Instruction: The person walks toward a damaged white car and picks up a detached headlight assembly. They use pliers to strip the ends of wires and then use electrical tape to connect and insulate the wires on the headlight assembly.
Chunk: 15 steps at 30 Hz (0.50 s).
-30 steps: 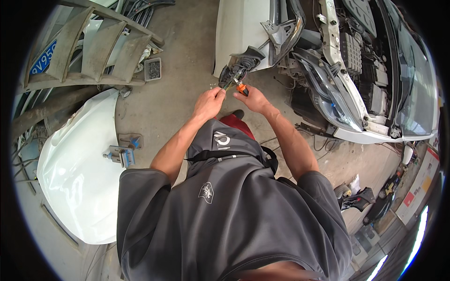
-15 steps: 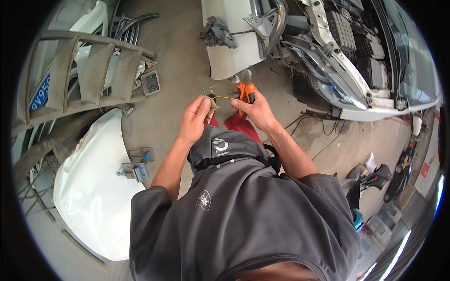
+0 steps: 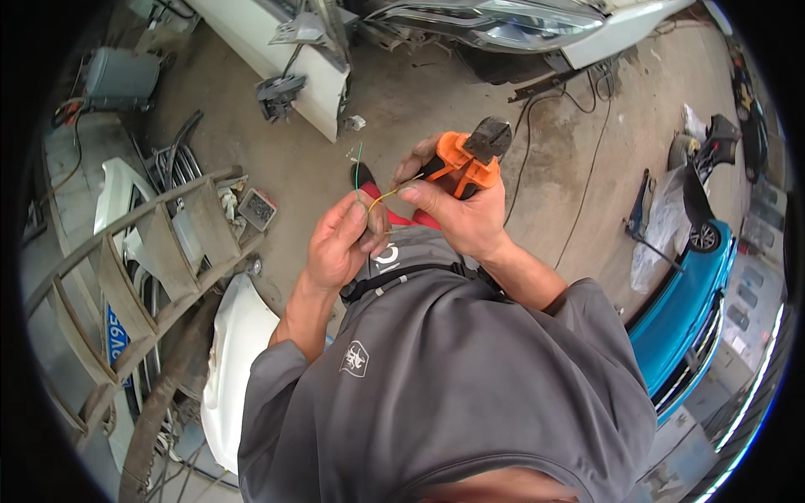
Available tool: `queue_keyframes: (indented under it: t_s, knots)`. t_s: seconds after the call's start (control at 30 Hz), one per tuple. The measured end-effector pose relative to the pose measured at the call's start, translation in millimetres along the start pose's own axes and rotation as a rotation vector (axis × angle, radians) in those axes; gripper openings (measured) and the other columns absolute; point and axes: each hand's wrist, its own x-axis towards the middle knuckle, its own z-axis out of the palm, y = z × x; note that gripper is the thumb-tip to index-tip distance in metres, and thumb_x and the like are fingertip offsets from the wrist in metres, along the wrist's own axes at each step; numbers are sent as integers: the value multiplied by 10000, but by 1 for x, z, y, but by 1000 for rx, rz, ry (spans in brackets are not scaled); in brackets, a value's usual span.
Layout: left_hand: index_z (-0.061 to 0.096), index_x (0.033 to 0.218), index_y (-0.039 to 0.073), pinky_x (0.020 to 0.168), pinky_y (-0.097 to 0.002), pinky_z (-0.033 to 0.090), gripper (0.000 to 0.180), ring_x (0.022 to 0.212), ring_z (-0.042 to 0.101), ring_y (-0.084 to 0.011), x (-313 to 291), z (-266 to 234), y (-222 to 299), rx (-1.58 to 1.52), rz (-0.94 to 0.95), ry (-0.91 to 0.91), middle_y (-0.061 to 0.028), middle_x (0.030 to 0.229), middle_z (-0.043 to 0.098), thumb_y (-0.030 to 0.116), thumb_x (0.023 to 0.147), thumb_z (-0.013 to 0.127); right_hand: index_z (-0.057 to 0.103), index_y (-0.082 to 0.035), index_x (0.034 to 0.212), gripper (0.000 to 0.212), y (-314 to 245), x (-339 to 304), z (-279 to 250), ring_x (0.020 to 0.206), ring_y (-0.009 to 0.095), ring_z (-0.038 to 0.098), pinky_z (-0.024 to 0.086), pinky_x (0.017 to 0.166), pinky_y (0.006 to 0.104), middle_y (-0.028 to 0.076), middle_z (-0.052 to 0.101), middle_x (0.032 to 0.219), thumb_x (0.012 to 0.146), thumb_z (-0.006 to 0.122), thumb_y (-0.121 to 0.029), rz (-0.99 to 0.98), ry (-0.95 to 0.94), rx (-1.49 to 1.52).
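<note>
In front of my waist, my left hand [image 3: 335, 245] pinches a thin green wire [image 3: 359, 163] and a yellow wire [image 3: 381, 199] between thumb and fingers. The green one sticks up past the fingertips; the yellow one bends across to my right hand [image 3: 471, 211]. That hand is closed around cutting pliers [image 3: 455, 155] with orange and black handles, their dark metal jaws pointing up and right, away from the wires. Its thumb and a fingertip also pinch the yellow wire's other end. Where the two wires meet is hidden by the left fingers.
A worn slatted rack [image 3: 180, 277] and a white body panel [image 3: 235, 360] stand at my left. Ahead lie a detached white car part [image 3: 293, 80] and a car front with a headlight [image 3: 537, 25]. Cables [image 3: 574, 189] run over the floor; a blue car [image 3: 683, 327] stands at right.
My view has turned to the right, bringing the blue car in. The pliers have come up, with their jaws now tilted to the right. Both hands still hold the yellow wire.
</note>
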Motion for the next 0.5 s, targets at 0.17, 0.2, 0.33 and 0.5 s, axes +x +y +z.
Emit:
queue_keyframes:
  t_s: [0.17,0.2,0.33,0.5]
  knots:
    - [565,995,71,603,-279,393,362,650,408,-94,24,54,-28,38,-55,-191,-11,790,496,373,1181,490,553,-5,1328,509,-27,-39,-47,984,251,707,612,853,413,130,685,1068,903,787,151,-189,16,134]
    - [576,1002,57,620,-284,401,373,661,403,-96,27,62,-37,37,-75,-221,-16,814,502,377,1179,498,555,-9,1325,514,-36,-49,-56,980,252,707,612,850,414,128,682,1059,898,791,153,-212,17,163]
    - [585,1022,43,634,-295,418,371,677,427,-106,37,105,-73,75,-152,-240,-28,845,532,374,1174,513,560,-18,1308,508,-67,-89,-99,924,239,729,633,781,392,124,683,1029,894,802,149,-371,-49,143]
    - [578,1081,43,639,-306,438,356,703,471,-118,51,150,-123,167,-255,-322,-33,875,562,387,1163,534,567,-8,1260,434,-90,-141,-144,782,161,762,651,646,305,86,734,1033,925,832,67,-475,98,104]
